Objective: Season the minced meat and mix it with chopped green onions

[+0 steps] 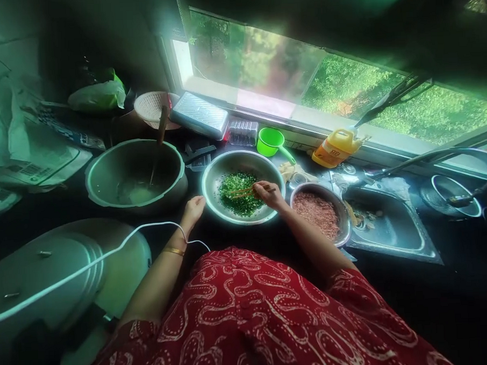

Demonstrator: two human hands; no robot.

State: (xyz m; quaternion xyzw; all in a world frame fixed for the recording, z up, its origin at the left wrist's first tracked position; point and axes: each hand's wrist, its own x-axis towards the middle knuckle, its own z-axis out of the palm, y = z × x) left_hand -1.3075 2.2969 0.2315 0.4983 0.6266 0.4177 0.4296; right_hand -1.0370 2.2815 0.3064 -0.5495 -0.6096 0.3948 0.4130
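Observation:
A wide metal bowl [214, 197] stands on the counter in front of me, with chopped greens [241, 197] heaped at its bottom. Over its right side, my right hand [269, 195] is closed around wooden chopsticks [243, 192], whose tips reach into the greens. At the bowl's left rim is my left hand [193, 210], its fingers curled at the edge; they appear to grip the rim. Just right of the bowl, a smaller metal bowl [345, 226] holds pinkish minced meat [316, 214], partly behind my right forearm.
Left stands a large pot [91, 184] with a long-handled utensil [162, 127] in it. Behind the bowl are a green dipper [271, 141], a metal tray [200, 114] and a yellow jug [334, 149]. A sink [394, 224] lies right; a white cable [121, 241] crosses my left wrist.

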